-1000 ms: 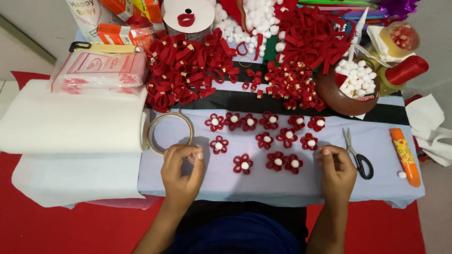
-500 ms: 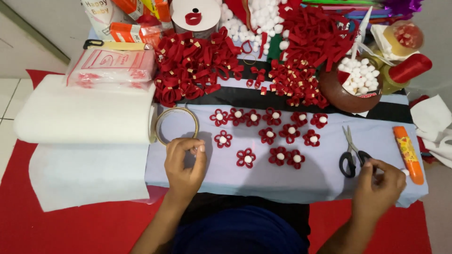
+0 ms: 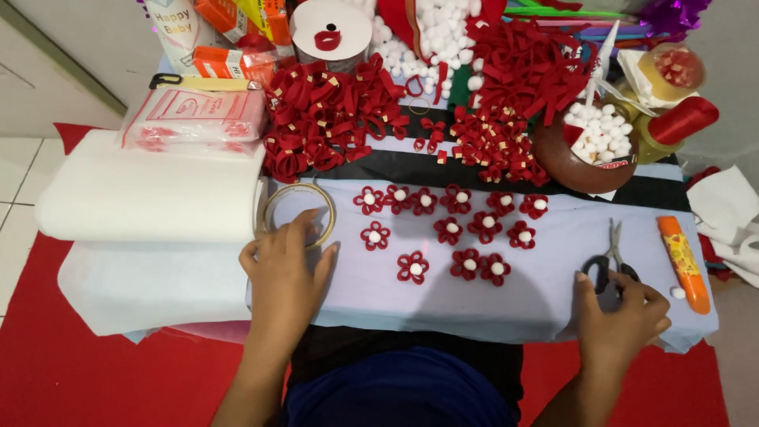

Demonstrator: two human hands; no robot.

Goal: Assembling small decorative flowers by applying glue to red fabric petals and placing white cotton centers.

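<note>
My left hand (image 3: pixel 286 265) rests spread on the clear round tape roll (image 3: pixel 297 215). My right hand (image 3: pixel 621 310) loosely touches the black-handled steel scissors (image 3: pixel 610 265), unclamped; the fingers belong in the loops first.

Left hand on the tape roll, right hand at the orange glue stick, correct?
Not quite. In the head view the right hand is at the black-handled scissors; the orange glue stick lies apart, further right. The left hand is on the tape roll.

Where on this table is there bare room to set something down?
Bare pale-blue cloth lies along the near edge, between the left hand on the clear tape ring and the right hand at the black-handled scissors, below the red felt flowers. The far half, heaped with red ribbon loops, is crowded.
</note>
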